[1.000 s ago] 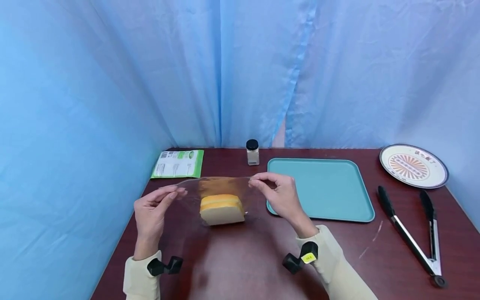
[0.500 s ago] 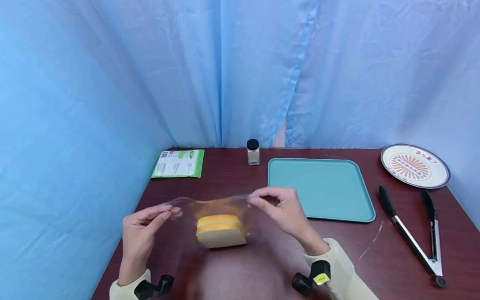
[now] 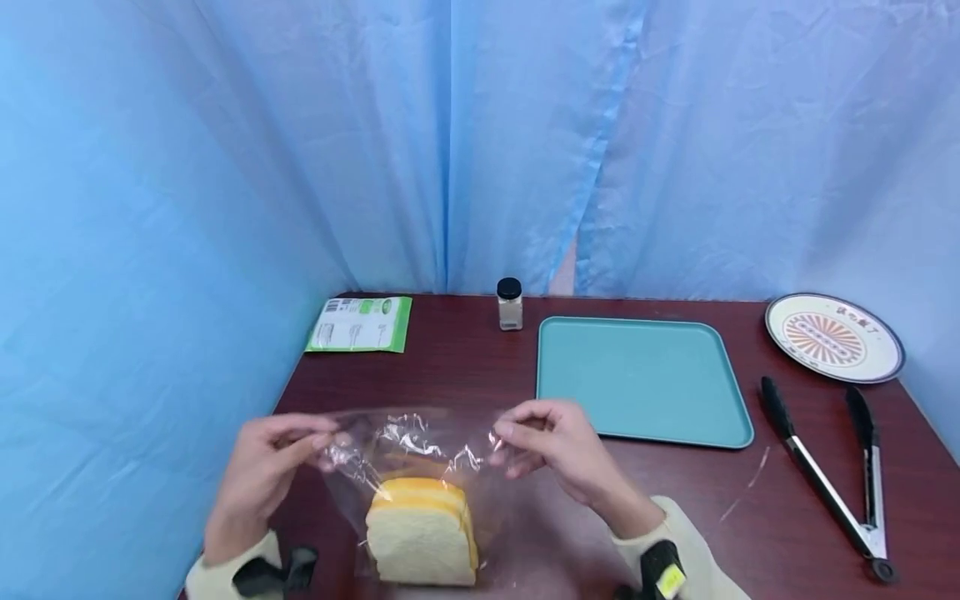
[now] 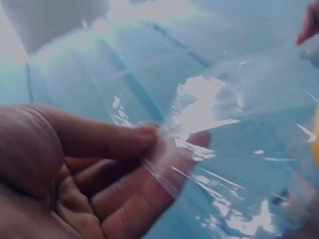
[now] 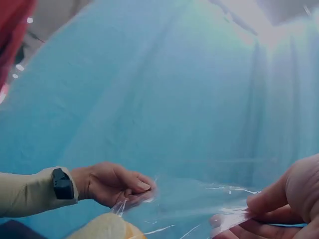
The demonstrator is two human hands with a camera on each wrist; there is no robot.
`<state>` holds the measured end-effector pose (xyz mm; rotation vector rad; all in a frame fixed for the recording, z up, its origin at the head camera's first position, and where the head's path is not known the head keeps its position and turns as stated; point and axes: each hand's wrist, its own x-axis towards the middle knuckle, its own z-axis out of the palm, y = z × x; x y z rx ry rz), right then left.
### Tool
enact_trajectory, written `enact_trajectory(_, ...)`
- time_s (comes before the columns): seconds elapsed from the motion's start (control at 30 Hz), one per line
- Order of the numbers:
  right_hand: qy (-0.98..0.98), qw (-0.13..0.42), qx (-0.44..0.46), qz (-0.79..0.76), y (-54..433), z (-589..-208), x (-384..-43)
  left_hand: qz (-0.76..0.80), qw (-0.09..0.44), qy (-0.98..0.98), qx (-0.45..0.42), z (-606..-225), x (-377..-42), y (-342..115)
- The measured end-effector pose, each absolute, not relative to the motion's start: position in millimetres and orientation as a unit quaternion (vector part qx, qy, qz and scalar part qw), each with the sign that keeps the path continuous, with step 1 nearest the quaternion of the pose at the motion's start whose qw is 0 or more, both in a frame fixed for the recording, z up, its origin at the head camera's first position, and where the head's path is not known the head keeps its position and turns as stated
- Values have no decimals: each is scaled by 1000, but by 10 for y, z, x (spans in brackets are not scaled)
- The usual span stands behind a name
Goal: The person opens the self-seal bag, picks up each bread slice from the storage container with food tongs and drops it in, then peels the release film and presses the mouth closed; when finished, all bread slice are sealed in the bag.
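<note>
A clear plastic bag [image 3: 408, 437] with bread slices [image 3: 422, 537] inside is stretched between the two hands in the head view. The left hand [image 3: 262, 467] pinches its left upper corner between thumb and fingers; the film shines over those fingers in the left wrist view. At the opposite upper corner, the right hand [image 3: 558, 450] pinches the film. The slices stand with a pale cut face toward the person and orange crust on top. In the right wrist view, part of the bread [image 5: 107, 228] shows below the left hand.
A teal tray [image 3: 641, 383] lies right of the bag, with black-tipped tongs [image 3: 825, 492] and a patterned plate [image 3: 835, 337] beyond. Toward the back are a black-capped jar [image 3: 510, 305] and a green-white packet [image 3: 362, 323]. Blue curtains [image 3: 375, 150] enclose the table.
Both hands have come nearer the person, bringing the bag and bread down in the head view. The bread has tipped so more of its pale face shows. The left hand has also shifted left.
</note>
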<state>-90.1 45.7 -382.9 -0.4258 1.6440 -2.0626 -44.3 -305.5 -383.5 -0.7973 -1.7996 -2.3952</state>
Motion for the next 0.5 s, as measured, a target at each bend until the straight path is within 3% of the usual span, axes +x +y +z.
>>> enact_trajectory(0.13,608,253,-39,-752,329,-4279,-1305,-753,-75,-647,-94,-4155,-940,-3118)
enact_trajectory(0.23,641,229,6,-733,235,-4624,-1606,-717,-100,-690,6,-4455,-1274,-3103)
enact_trajectory(0.5,746,172,21,-643,73,-5045,-1983,-635,-128,-756,97,-4877,-1739,-3069)
